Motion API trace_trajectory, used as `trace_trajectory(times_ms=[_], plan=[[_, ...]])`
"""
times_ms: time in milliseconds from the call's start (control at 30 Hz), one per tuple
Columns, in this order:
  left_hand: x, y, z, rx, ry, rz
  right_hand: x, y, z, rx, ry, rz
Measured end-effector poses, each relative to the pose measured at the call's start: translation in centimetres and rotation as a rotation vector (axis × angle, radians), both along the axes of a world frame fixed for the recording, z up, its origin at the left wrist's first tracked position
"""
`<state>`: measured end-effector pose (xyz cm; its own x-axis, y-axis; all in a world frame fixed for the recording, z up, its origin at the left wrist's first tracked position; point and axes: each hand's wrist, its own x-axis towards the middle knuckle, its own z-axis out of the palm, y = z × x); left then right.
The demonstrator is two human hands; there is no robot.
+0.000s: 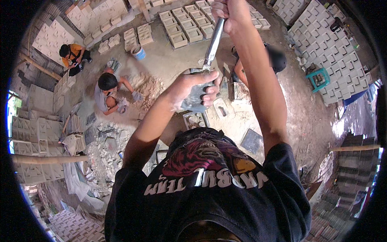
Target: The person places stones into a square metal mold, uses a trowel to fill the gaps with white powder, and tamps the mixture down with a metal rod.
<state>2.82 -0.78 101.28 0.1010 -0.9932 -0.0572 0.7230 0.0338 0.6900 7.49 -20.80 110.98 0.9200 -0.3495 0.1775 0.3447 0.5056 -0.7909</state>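
Note:
A shiny metal bar (213, 43) slants down in front of me, with a dark grey block (194, 104) at its lower end. My right hand (231, 16) is wrapped round the bar's upper end, high at the top of the view. Lower down, my left hand (193, 89) is closed, fingers curled round the dark block by the bar's foot. Whether bar and block are one tool I cannot tell. Beneath my left hand are a small frame (195, 120) with rounded pieces in it and a pale slotted block (221, 108) on the dusty floor.
One person (109, 90) squats at left by a sandy heap (150, 92); another (74, 58) sits farther back. A third (276, 58) is partly behind my right arm. Around are a blue bucket (138, 53), green stool (317, 79), dark plate (252, 139), rubble (111, 149) and block rows (187, 25).

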Motion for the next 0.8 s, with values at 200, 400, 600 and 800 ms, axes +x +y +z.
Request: trace_trajectory(times_ms=[200,400,600,800], plan=[[1.4,0.3,-1.3,-0.048,0.170,-0.120,-1.5,-2.7,-2.0,-1.160,-0.574,-1.085],[1.7,0.3,-1.4,-0.151,0.358,-0.277,-6.4,-2.4,-5.4,-2.124,-0.671,-0.497],[1.9,-1.7,-0.7,0.109,0.371,-0.324,-4.5,-5.1,-6.5,-2.345,-0.643,-0.390],[2.1,-1.7,-0.4,0.317,0.208,-0.226,-3.6,-5.8,-7.9,-2.320,-0.591,-0.144]])
